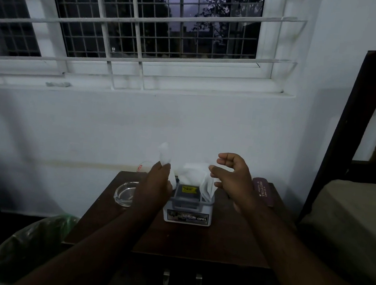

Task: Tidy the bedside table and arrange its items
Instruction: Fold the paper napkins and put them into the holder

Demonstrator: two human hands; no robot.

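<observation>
A white tissue drapes over a small white and grey holder box marked OPEL, standing in the middle of the dark wooden bedside table. My left hand pinches one upper corner of the tissue and lifts it above the box. My right hand hovers at the tissue's right edge with fingers curled and apart, touching or nearly touching it. A glass ashtray sits at the table's left. A maroon spectacle case lies at the back right.
A bin lined with a green bag stands left of the table. A bed with a dark frame is on the right. Behind the table are a white wall and barred window. A clear container sits at the table's back left.
</observation>
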